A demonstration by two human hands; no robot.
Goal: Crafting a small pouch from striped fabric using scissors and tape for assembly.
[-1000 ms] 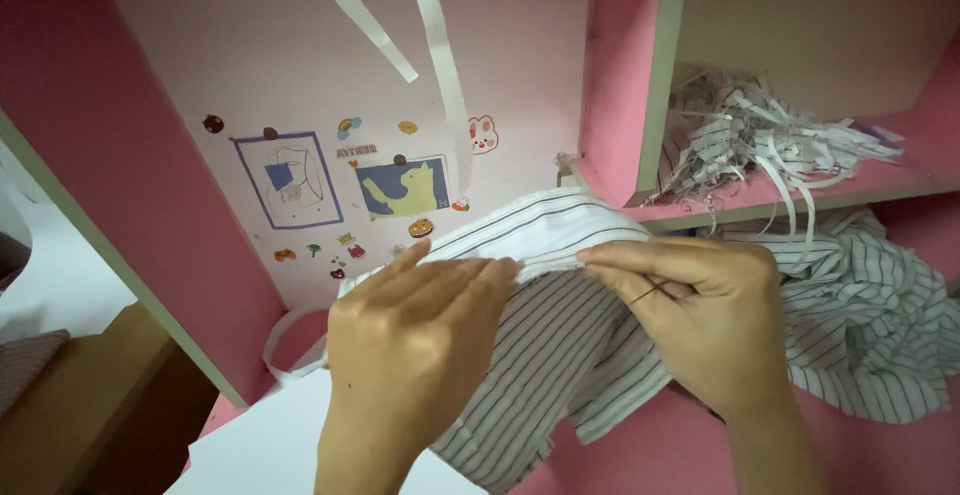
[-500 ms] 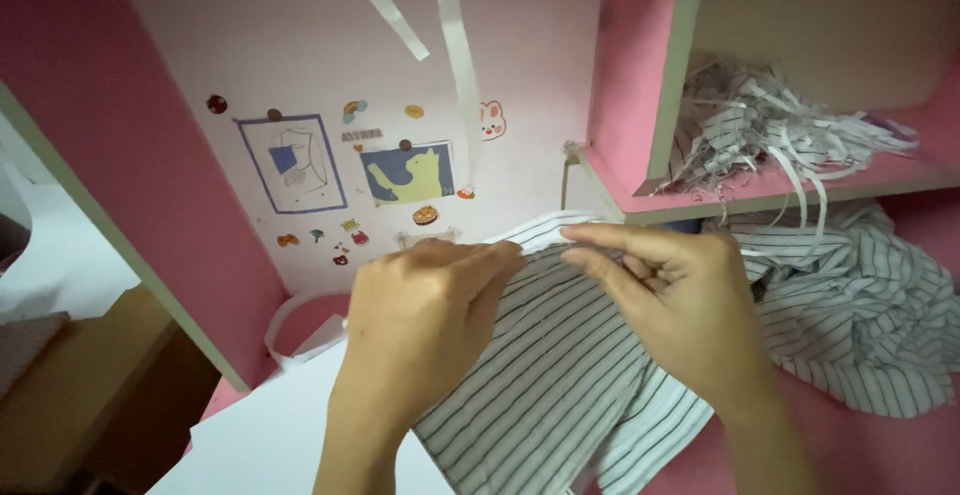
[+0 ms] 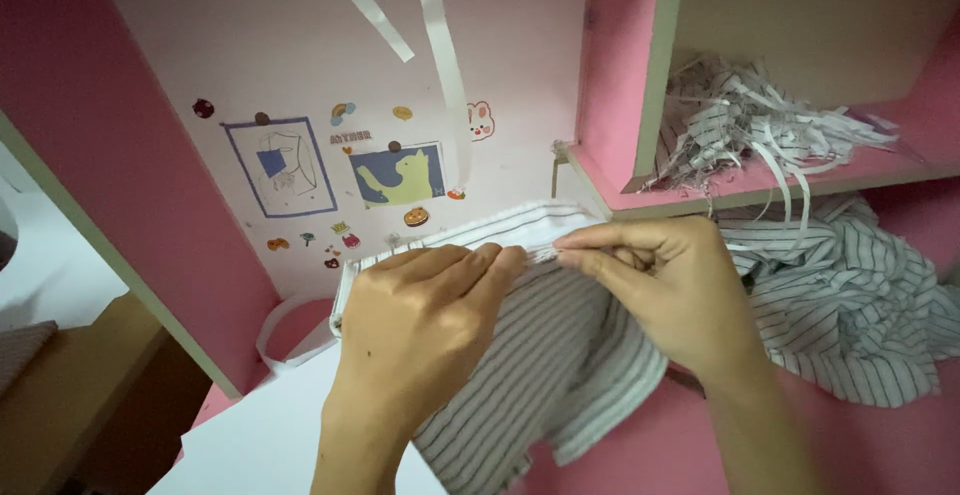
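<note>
The pink counter (image 3: pixel 640 455) carried a striped shirt (image 3: pixel 850 295) that spread rightward beneath a pink shelf (image 3: pixel 760 190). The left hand (image 3: pixel 420 325) and right hand (image 3: pixel 665 290) met at the shirt's folded upper edge, each pinching the fabric between thumb and fingers. A pile of cut cloth strips (image 3: pixel 750 125) lay on the shelf above.

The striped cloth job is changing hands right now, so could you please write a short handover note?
Left hand: fingers pinch the folded top edge of the striped cloth.
Right hand: pinches the same edge right beside it.
Cloth: lies on the pink desk, the rest bunched at right under the shelf of cut strips.
Done: edge folded over and gathered.
Left: cannot tell from this view.
</note>
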